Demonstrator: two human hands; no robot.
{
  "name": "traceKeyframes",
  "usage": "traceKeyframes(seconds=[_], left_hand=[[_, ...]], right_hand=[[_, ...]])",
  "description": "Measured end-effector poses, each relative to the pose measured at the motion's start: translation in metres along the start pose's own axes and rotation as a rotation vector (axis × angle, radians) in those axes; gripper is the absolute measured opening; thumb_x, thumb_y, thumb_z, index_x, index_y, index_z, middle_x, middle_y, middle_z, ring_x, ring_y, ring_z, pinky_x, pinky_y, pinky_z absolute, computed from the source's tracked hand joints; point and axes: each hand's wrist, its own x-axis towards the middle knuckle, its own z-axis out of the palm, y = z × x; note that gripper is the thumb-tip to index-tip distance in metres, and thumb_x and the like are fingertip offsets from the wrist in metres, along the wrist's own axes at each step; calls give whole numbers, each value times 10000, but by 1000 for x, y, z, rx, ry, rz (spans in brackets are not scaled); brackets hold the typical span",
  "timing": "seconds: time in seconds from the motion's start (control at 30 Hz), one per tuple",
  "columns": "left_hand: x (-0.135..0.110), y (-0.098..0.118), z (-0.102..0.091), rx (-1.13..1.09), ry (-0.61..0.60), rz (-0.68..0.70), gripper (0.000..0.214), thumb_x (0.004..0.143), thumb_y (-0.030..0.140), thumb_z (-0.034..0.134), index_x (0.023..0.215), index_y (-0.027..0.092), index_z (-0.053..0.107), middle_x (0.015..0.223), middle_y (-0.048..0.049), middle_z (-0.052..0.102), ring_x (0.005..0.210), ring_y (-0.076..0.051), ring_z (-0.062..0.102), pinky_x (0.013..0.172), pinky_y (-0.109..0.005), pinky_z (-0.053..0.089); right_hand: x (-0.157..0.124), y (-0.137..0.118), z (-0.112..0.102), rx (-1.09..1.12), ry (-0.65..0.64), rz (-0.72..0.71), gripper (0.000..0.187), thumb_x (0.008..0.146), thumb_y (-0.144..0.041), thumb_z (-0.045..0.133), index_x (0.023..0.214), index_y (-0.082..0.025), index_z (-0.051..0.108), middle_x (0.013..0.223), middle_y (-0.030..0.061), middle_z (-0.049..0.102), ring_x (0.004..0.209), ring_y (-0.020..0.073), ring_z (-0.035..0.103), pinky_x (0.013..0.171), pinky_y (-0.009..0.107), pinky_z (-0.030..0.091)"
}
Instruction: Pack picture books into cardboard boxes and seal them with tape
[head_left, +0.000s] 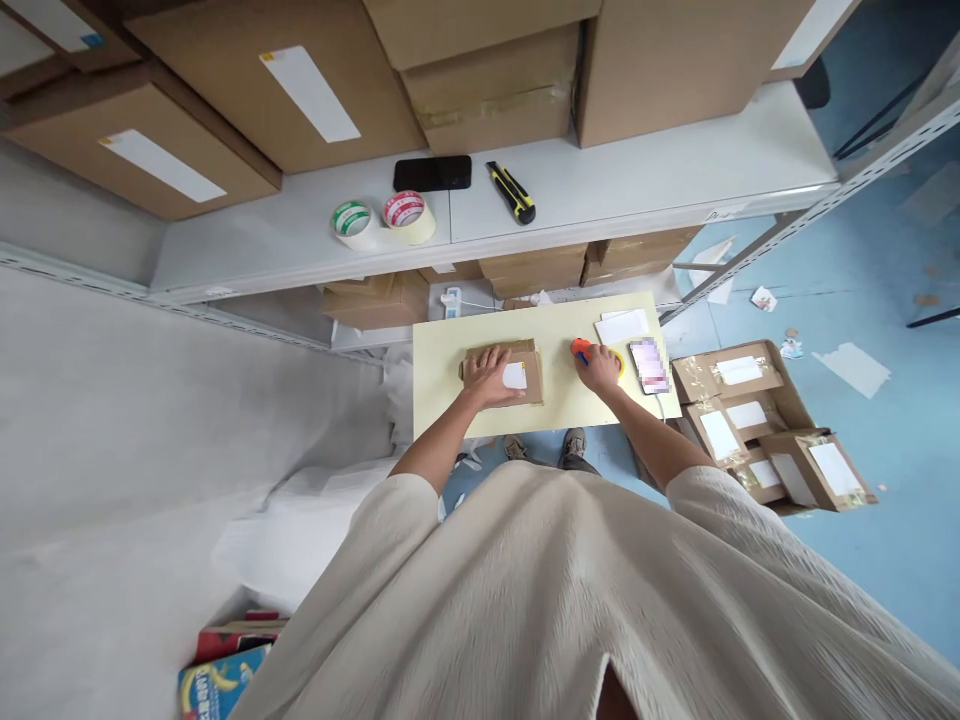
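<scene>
A small cardboard box [533,378] with a white label lies on the pale yellow table [439,400]. Across its left part rests my left hand [487,378], fingers apart on the cardboard and thumb by the label. Farther right, my right hand [600,370] is closed around an orange tape dispenser [580,347] with some blue on it. A yellow roll edge shows beside the fingers; the palm hides the rest. To the right of this hand lies a phone [649,366] with a lit screen and a cable. White paper sheets [622,326] lie behind it.
Behind the table, a grey shelf [637,180] holds large cartons [675,70], two tape rolls [409,217], a black phone [433,173] and a yellow-black utility knife [511,192]. Labelled boxes [832,470] are stacked on the floor at right. White wrapping [315,530] lies at left.
</scene>
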Motion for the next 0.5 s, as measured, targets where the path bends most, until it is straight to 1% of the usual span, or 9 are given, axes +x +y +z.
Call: traceKeyframes(seconds=[0.07,0.13,0.23,0.3,0.4,0.47,0.5], left_hand=[[2,3,1,4,-1,-16,1416,754,929,762,1875,319,150,1959,-125,44,1805,-436,26,1427,-644,39],[3,7,1,8,-2,-33,1420,747,939,758,1874,323,152,1959,-128,49,1803,-443,29,1423,-652,50],[4,12,1,9,-4,-51,1427,745,944,753,1874,321,141,1959,-134,47,1802,-448,24,1417,-670,56],[3,14,0,3,-7,-55,1432,746,940,755,1874,321,126,1959,-135,37,1803,-448,5,1414,-682,51],[0,17,-1,-12,-6,-61,1424,755,906,776,1873,331,108,1961,-129,28,1801,-459,-27,1411,-693,43],[-2,19,-3,-25,-9,-59,1407,771,867,795,1871,326,104,1961,-135,20,1800,-462,-36,1414,-684,37],[-3,19,-4,-34,-13,-55,1394,782,844,803,1870,322,106,1960,-140,17,1800,-460,-36,1415,-681,36]], right_hand=[[-4,22,-2,-54,4,72,560,1070,-487,632,1482,-109,613,1475,283,662,1400,427,595,1142,502,453],[-5,34,-2,-76,-43,55,565,1057,-506,656,1469,-119,631,1468,274,683,1401,411,599,1139,495,435],[-5,38,-1,-97,-125,-19,471,1086,-473,619,1422,-149,681,1413,246,737,1377,392,635,1143,493,416],[-5,36,-4,-105,-161,-23,417,1101,-418,589,1394,-144,700,1337,235,773,1317,385,681,1145,492,411],[-6,34,-19,-86,-148,-6,408,1109,-381,545,1393,-131,700,1309,239,782,1304,390,693,1160,497,409],[-5,34,-35,-38,-136,10,430,1114,-391,498,1403,-143,698,1306,234,783,1308,395,684,1145,501,430],[-4,34,-43,0,-142,15,443,1114,-402,473,1400,-151,699,1284,226,790,1278,392,691,1118,497,454]])
